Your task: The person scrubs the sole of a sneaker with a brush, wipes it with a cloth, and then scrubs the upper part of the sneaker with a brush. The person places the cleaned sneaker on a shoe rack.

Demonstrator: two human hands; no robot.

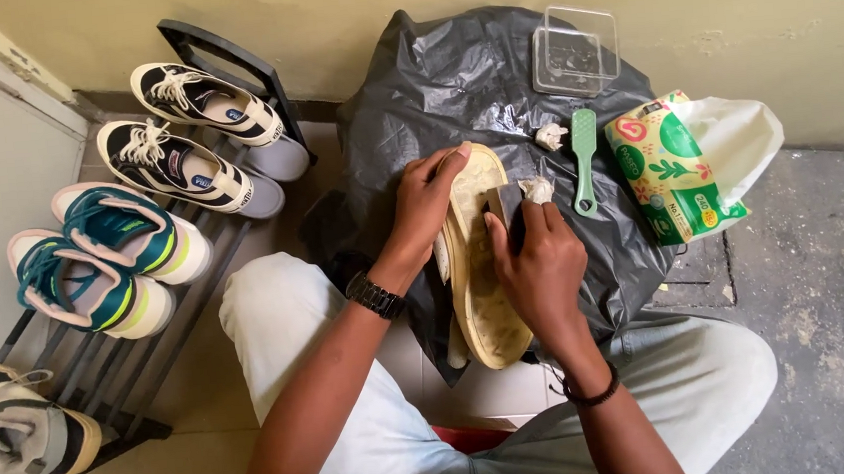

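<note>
On the black plastic sheet (449, 74) over the person's lap, the sole-up shoe (479, 263) is mid-scrub: left hand (429, 201) clasping its toe, right hand (534, 258) pressing a grey sponge (507, 203) there, which next calls for firm strokes along the sole.

- Both forearms are bare, with no sleeve showing anywhere along them.
- A dark, chunky link-band wristwatch (375, 296) circles the left wrist.
- A thin black cord bracelet (589, 394) sits loosely on the right wrist.
- Pale, off-white trousers (358, 443) of light cloth cover both legs.
- A dark strip at the waist may be a shirt hem; too little shows to tell.
</note>
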